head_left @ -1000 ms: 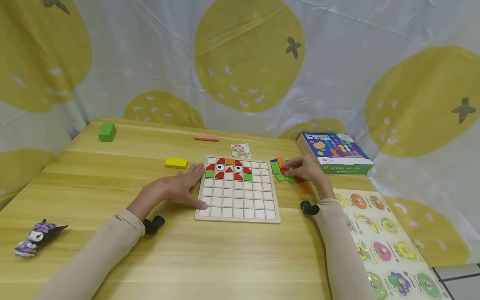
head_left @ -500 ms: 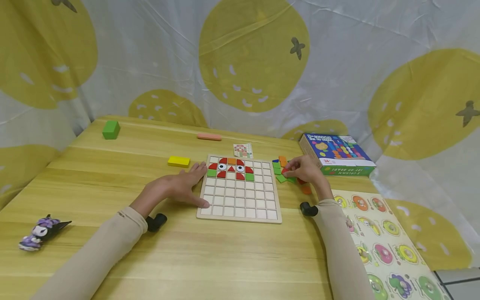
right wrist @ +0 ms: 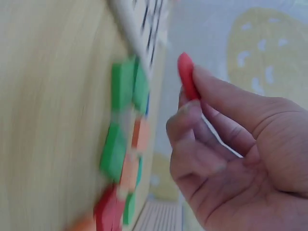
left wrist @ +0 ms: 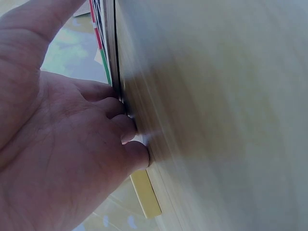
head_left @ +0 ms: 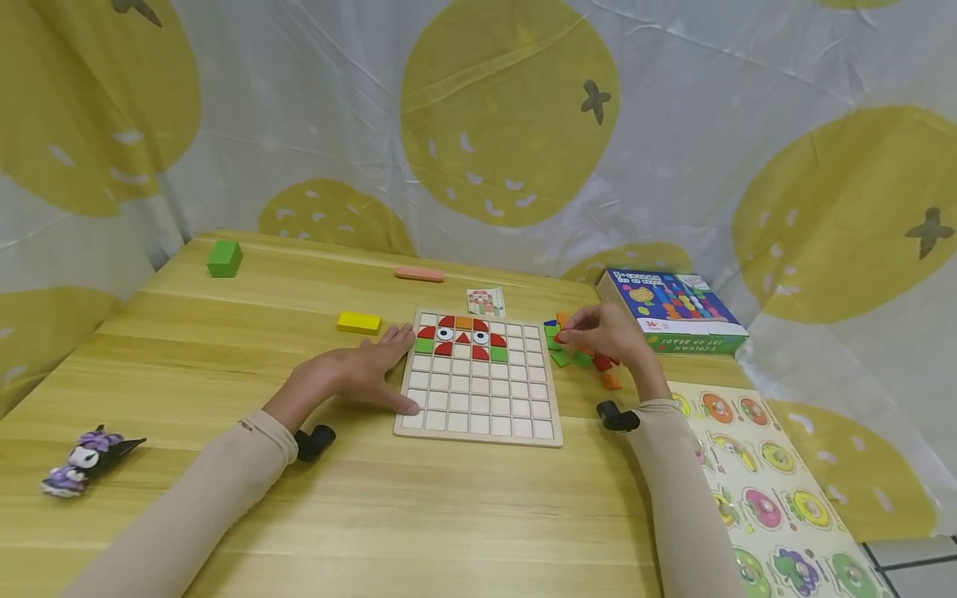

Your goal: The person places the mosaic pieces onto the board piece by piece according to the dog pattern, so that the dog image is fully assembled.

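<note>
A wooden grid board [head_left: 478, 398] lies flat in the middle of the table, its upper squares filled with red, green and orange tiles and two eye tiles that form a face. My left hand [head_left: 357, 374] rests at the board's left side, fingers spread, thumb over the lower left corner. Over a loose heap of tiles [head_left: 561, 359] to the right of the board, my right hand [head_left: 615, 339] pinches a red tile [right wrist: 187, 76] between thumb and fingers. In the right wrist view this tile is clear of the heap, where green, orange and red tiles lie together.
A small picture card [head_left: 486, 301] lies behind the board. Around it are a yellow block [head_left: 359, 323], a green block [head_left: 224, 259], a pink stick [head_left: 419, 274] and a purple figurine [head_left: 82, 463]. At right stand a bead box [head_left: 676, 311] and a fruit puzzle [head_left: 792, 482].
My right hand has lifted slightly from the heap with the red tile pinched in its fingers. My left hand keeps its place at the board's edge.
</note>
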Tool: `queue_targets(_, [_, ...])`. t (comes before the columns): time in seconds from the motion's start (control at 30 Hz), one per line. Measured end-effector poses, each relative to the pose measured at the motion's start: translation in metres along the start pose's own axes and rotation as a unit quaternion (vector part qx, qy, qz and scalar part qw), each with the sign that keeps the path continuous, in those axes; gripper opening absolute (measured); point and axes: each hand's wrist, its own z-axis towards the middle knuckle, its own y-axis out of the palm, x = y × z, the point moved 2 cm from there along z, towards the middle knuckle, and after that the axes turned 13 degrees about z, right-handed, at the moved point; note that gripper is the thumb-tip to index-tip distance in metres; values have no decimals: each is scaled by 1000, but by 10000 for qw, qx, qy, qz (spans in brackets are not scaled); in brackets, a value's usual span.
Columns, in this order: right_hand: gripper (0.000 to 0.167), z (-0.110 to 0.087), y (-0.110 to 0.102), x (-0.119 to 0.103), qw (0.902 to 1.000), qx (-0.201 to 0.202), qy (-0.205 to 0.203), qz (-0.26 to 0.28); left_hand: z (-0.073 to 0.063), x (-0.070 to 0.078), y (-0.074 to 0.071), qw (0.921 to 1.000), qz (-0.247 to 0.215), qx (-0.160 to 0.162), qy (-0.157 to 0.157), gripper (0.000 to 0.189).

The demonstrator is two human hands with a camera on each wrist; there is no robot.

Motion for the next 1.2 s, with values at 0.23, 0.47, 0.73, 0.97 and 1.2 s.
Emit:
queue_targets(0.23, [18, 9, 49, -38, 9881, -1046, -660, 918, -1, -1, -1, 10000, -2, 5, -36, 126])
queue_targets(0.47, [18, 18, 103, -78, 9688, -1770, -1110, 1331, -2, -1, -2, 10000, 50, 18, 13, 125])
queue_targets(0.73, [11, 28, 146, -100, 9637, -1963, -1105, 1436, -3, 1, -2, 10000, 14, 29, 44, 125])
queue_targets(0.97, [12, 30, 161, -102, 9692, -1871, -791, 1393, -1, 2, -2, 10000, 53, -20, -33, 126])
queue_targets(1.2, [10, 28, 165, -106, 9752, -1665, -478, 1375, -3, 1, -2, 10000, 49, -41, -75, 126])
